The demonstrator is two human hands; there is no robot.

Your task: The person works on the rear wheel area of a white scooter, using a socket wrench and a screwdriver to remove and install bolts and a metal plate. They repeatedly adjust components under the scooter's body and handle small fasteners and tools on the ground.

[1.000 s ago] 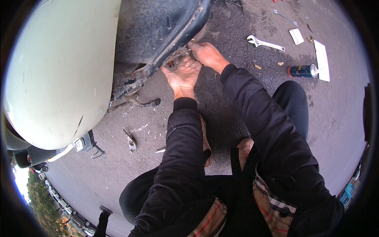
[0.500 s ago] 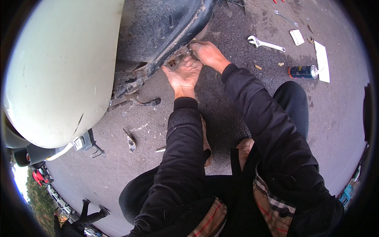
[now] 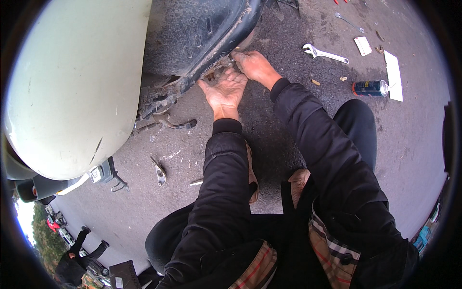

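Note:
My left hand (image 3: 224, 90) is palm up, fingers loosely curled and apart, beneath the dirty lower edge of a scooter's dark floor panel (image 3: 197, 36). My right hand (image 3: 255, 67) is just right of it, fingers bent closed at that edge; what they hold is hidden. A grimy metal bracket (image 3: 163, 103) runs along the underside near my left hand, with a stand (image 3: 180, 124) below it. The large pale cream body panel (image 3: 72, 82) fills the left side.
On the pavement lie an adjustable wrench (image 3: 327, 54), a spray can (image 3: 368, 88), a white board (image 3: 393, 77), a spanner (image 3: 349, 21) and pliers (image 3: 160, 173). A co-worker in dark clothes (image 3: 72, 267) is at lower left, beside a dark flat object (image 3: 122, 275). Parked vehicles line the far left edge.
My hands have barely moved. The co-worker at lower left has moved further into view, and a dark flat object has appeared beside them.

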